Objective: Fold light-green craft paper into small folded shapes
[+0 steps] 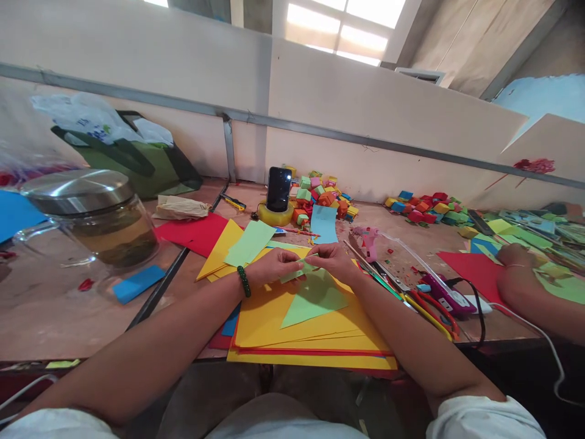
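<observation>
Above a stack of yellow paper (269, 329), my left hand (276, 267) and my right hand (336, 263) meet with fingertips nearly touching. Both pinch a small light green paper piece (292, 276), partly hidden by the fingers. Just below them a larger light green paper sheet (315, 302) lies on the stack, one corner pointing toward me. Left of my left hand, light green paper strips (249, 244) rest on more yellow paper (219, 253). A green bead bracelet (244, 281) circles my left wrist.
Scissors (432, 311) and a pink glue gun (368, 241) lie right of my arm. Folded paper cubes (326, 198) are heaped behind a phone (278, 189) standing on a tape roll (275, 213). A glass jug (109, 231) stands left. Another person's hand (516, 262) touches papers at right.
</observation>
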Motion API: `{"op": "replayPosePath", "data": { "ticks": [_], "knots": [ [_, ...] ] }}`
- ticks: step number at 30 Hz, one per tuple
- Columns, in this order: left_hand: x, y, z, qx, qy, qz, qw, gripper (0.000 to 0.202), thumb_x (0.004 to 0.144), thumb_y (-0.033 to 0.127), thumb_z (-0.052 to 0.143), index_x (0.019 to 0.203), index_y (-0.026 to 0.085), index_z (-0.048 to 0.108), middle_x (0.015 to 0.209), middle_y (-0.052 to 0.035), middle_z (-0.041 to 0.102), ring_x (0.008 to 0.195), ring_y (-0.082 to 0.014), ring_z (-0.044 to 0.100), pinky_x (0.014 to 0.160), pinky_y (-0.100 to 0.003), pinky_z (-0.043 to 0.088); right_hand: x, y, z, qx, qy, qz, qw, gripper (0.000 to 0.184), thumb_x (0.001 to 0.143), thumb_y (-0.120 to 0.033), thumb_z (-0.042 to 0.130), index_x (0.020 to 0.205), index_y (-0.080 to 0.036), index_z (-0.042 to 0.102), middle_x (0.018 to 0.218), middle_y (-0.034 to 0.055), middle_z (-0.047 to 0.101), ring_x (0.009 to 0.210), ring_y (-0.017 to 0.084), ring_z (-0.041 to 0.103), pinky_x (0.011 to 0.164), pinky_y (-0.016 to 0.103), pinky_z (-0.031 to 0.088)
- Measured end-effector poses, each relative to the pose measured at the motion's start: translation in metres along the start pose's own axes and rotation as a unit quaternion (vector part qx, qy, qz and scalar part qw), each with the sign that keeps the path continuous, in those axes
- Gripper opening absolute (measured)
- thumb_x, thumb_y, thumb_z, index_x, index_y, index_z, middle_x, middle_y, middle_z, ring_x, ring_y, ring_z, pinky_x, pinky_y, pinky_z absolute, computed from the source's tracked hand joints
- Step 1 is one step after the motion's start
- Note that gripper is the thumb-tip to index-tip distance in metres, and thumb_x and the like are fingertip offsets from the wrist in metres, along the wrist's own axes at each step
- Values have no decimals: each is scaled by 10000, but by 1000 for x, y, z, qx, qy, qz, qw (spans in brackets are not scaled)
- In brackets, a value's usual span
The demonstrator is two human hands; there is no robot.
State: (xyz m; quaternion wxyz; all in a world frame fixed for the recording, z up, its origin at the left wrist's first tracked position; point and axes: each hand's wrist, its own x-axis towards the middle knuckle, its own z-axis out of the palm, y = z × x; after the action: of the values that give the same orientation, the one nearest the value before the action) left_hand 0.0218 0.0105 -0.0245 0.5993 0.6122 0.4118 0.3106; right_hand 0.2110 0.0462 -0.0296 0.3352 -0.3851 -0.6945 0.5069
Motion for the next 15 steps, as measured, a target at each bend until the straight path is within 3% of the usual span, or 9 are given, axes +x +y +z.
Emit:
{"op": "replayPosePath", "data": {
  "ticks": [8,15],
  "knots": [
    [7,-8,0,7,39,19,999,323,665,451,682,616,133,660,547,-1,622,458,-83,455,429,-198,295,-1,0,0,36,-11,5,999,256,607,-393,767,628,-148,697,561,-9,603,523,87,487,531,239,412],
    [6,-5,-3,-7,26,-8,1000,299,646,430,685,636,132,689,621,-50,702,529,-129,590,495,-209,418,2,9,-6,62,9,15,998,247,593,-370,784,624,-139,705,559,-7,611,519,84,494,523,234,416]
  ]
}}
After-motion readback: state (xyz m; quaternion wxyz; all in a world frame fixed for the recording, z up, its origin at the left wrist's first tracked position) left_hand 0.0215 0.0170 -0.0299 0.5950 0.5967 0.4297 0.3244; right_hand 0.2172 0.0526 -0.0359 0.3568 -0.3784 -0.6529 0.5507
